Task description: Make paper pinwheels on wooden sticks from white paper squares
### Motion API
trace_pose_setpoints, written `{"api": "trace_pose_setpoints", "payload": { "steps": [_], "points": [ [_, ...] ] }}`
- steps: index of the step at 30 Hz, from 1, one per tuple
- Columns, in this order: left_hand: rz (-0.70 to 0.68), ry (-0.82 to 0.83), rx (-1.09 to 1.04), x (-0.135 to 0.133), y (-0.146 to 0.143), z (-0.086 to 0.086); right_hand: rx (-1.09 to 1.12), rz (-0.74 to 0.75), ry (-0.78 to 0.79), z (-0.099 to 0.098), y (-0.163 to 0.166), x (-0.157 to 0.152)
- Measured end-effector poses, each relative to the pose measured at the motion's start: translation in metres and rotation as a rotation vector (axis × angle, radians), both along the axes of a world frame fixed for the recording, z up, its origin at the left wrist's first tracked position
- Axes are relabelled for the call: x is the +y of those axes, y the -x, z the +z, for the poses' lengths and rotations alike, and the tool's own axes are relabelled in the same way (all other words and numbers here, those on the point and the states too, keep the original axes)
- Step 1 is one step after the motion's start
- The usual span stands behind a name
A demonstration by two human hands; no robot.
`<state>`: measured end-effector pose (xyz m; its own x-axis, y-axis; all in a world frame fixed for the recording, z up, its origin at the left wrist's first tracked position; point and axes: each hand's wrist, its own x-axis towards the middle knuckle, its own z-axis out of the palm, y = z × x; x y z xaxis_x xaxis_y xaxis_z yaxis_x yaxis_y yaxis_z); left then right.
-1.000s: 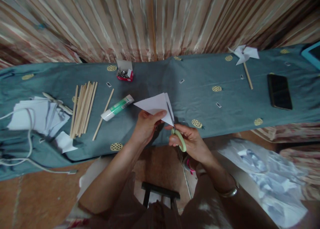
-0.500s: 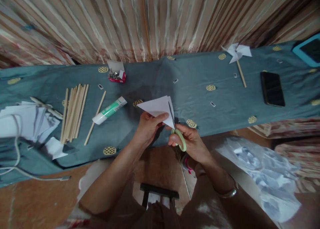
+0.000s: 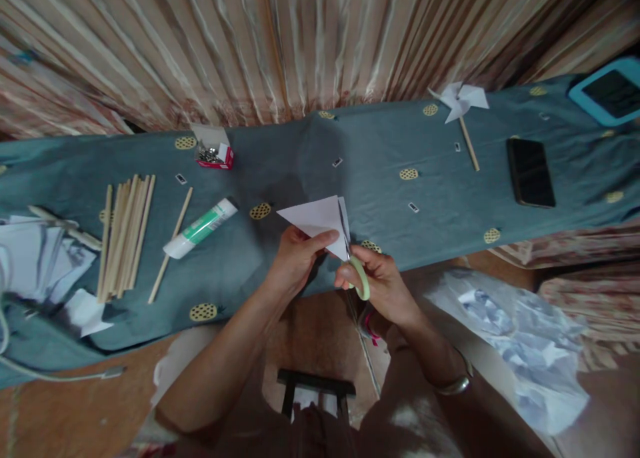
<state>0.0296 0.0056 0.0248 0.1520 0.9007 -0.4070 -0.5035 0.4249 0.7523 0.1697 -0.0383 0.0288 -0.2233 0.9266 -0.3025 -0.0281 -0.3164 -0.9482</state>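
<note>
Scissors (image 3: 361, 280) on the paper (image 3: 314, 217) mid-frame, the handles looking a little closer together than a second ago.
Nearest, a clear bag (image 3: 545, 358) of white scraps lies at the lower right. The right hand (image 3: 383, 285), just below centre, has its fingers curled round the scissors' handles; the left hand (image 3: 295, 258) pinches the white triangle firmly, thumb on top (the fingers beneath are mostly hidden). The blades lie along the triangle's right side, so the cut seems under way but unfinished: nothing has come free. Beyond, the desk's (image 3: 370, 185) things have slid leftward in the frame, likely from a turn of the head: tube (image 3: 201, 229) and sticks (image 3: 127, 235) at left, red box (image 3: 215, 157) upper left, pinwheel (image 3: 459, 103) upper right, none touched by either hand.
</note>
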Motion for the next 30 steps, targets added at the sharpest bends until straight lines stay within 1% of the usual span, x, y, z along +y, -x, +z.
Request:
{"api": "trace_pose_setpoints", "payload": {
  "steps": [7, 16, 25, 30],
  "points": [
    [0.002, -0.002, 0.026, -0.0009, -0.004, -0.0029, -0.023, -0.019, -0.034, 0.0022, -0.0023, 0.0017],
    [0.009, -0.003, 0.027, -0.0009, -0.0048, -0.0041, -0.019, -0.072, 0.026, 0.0026, -0.0007, 0.0015],
    [-0.002, 0.01, 0.018, -0.0011, -0.0066, -0.0039, 0.009, -0.088, 0.049, 0.0, -0.0006, 0.0009],
    [-0.011, 0.017, 0.032, -0.0015, -0.0079, -0.0052, -0.014, -0.062, 0.021, -0.0012, -0.0016, -0.0013]
  ]
}}
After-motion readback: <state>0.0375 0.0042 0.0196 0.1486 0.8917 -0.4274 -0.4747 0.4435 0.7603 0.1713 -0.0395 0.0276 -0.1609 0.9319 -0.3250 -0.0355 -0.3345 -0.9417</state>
